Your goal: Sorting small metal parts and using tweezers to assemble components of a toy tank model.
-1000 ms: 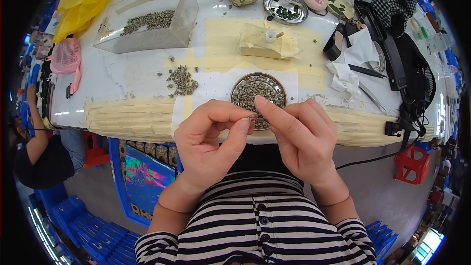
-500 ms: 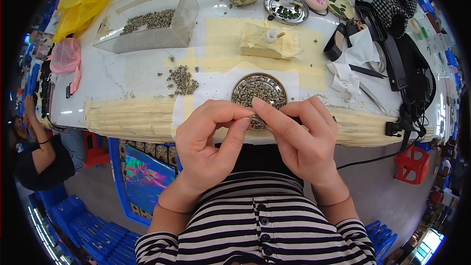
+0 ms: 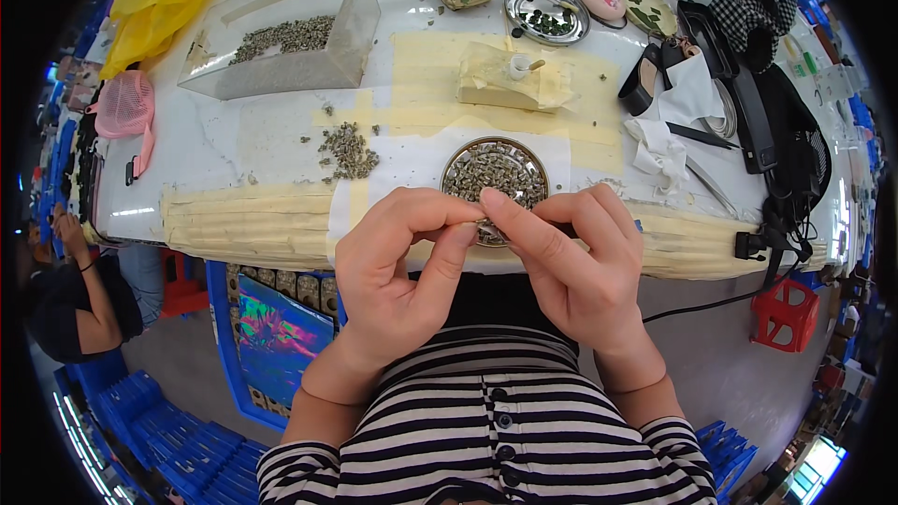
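My left hand [image 3: 398, 271] and my right hand [image 3: 585, 262] meet over the near edge of a round dish [image 3: 496, 139]. Thumb and forefinger of each are pinched together, and the fingertips almost touch. Whatever is between them is too small to make out. Many small grey-brown pieces [image 3: 494, 171] fill the dish, which rests on white paper at the table's near edge. Left of it lies a loose pile of similar pieces [image 3: 349, 151]. Beyond the dish is a block wrapped in cream tape [image 3: 505, 93], with a small white cup [image 3: 520, 65] and a short stick on top.
At the back left stands a clear bin [image 3: 281, 75] with more pieces, beside a yellow bag [image 3: 154, 5]. A metal tray [image 3: 548, 36] holds dark green bits. Tweezers [image 3: 711, 187], a black pouch strap and cloths crowd the right. A co-worker [image 3: 84, 299] sits at left.
My hands keep almost the same pinched pose over the dish. At the left, the co-worker's forearm and hand have shifted.
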Demonstrator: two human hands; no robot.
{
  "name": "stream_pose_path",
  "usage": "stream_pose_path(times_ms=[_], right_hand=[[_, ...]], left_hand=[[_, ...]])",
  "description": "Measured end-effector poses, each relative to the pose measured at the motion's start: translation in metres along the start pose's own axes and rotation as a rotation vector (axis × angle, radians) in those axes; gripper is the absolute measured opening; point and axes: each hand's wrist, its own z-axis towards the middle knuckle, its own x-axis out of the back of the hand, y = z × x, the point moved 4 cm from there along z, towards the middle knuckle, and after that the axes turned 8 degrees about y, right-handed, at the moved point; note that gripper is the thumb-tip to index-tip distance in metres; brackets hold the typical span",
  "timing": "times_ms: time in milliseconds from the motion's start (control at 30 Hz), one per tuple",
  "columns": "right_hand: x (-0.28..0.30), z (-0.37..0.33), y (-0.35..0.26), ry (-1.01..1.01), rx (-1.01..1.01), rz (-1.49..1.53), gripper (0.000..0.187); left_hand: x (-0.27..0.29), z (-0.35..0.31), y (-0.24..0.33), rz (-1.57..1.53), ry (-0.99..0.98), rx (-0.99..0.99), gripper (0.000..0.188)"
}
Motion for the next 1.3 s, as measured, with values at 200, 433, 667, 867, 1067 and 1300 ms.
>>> stream_pose_path(times_ms=[200,433,667,867,1067,1300], right_hand=[[-0.0002,-0.0007,0.0004,0.004,0.007,-0.014,0.049],[-0.0004,-0.001,0.0007,0.001,0.006,-0.018,0.049],[-0.0002,-0.0001,0.0,-0.003,0.01,-0.032,0.049],[0.0001,0.0003,-0.0006,-0.006,-0.005,-0.019,0.049],[0.0006,0.0026,-0.0014,-0.004,-0.013,-0.007,0.04],[0.0018,0.003,-0.001,0.071,0.041,-0.059,0.045]], left_hand=[[0.0004,0.0002,-0.0001,0.016,0.001,-0.006,0.01],[0.0004,0.0005,0.0008,0.047,0.014,-0.021,0.01],[0.0008,0.0,0.0003,0.048,0.017,-0.021,0.01],[0.0015,0.0007,0.0006,0.063,0.019,-0.032,0.01],[0.0016,0.001,0.0013,0.069,0.014,-0.048,0.009],[0.0008,-0.0006,-0.0001,-0.103,-0.046,0.141,0.008]])
